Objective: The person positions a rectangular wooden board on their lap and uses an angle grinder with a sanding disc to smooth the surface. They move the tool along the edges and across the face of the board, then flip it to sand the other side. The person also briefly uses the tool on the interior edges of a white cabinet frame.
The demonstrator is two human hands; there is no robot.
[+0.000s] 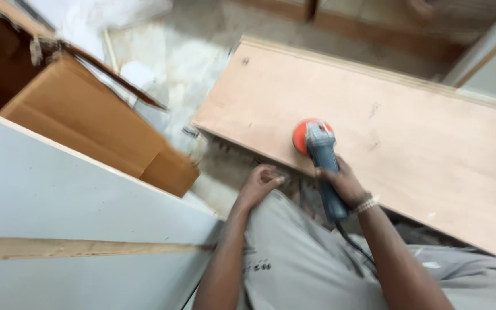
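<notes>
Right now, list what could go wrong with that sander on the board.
The right hand alone grips the sander, whose orange disc sits near the plywood board edge; it might slip off. The left hand rests close by, below that edge. The cord trails across the lap and could snag.

Right hand (345, 182) gripping blue sander (322, 158) on plywood board (409, 132); left hand (261, 182) at its edge.

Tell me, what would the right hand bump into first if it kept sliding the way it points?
Probably just more plywood board. The right hand aims the sander up across it, where the surface looks bare.
</notes>
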